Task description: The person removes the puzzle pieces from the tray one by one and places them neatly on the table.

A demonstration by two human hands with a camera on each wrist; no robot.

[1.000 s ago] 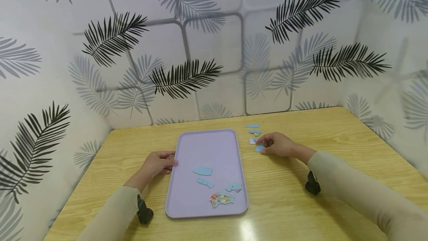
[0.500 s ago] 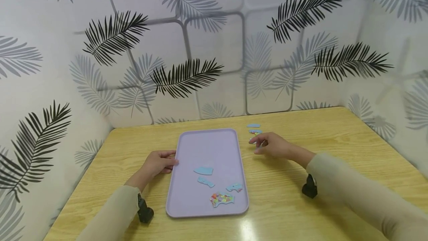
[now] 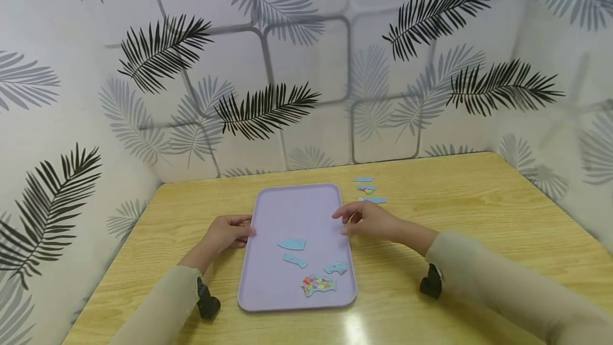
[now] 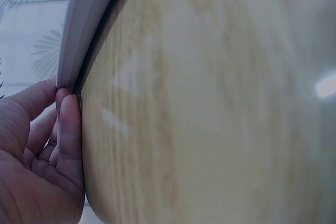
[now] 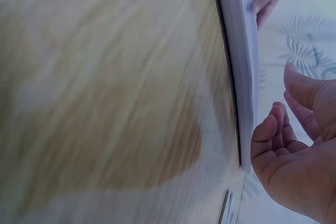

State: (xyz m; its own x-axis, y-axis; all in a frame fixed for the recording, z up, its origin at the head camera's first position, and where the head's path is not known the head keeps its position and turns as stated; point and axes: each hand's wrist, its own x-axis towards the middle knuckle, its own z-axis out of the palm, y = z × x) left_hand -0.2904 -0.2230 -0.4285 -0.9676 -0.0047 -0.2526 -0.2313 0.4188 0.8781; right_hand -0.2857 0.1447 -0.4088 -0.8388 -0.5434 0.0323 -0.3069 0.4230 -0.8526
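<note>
A lilac rectangular tray point(image 3: 297, 212) lies on the wooden table, holding several flat puzzle pieces. Among them are a plain blue piece point(image 3: 292, 244) and a larger multicoloured piece point(image 3: 318, 285). My left hand point(image 3: 231, 232) holds the tray's left edge, thumb at the rim; in the left wrist view the fingers point(image 4: 68, 145) bend against its side. At the opposite edge, my right hand point(image 3: 366, 221) hovers with loosely bent fingers, and the right wrist view shows nothing between them. Just beyond it, a blue-and-white strip point(image 3: 372, 199) lies on the table.
Behind that strip are a blue piece with coloured print point(image 3: 366, 189) and a narrow blue piece point(image 3: 363, 179), in a column right of the tray. Wooden table point(image 3: 455, 190) extends to both sides. A leaf-patterned wall point(image 3: 306, 68) rises at its far edge.
My right hand has left the loose pieces and come left and nearer, to the tray's right edge. The white and blue pieces now appear side by side as one strip. My left hand stayed put.
</note>
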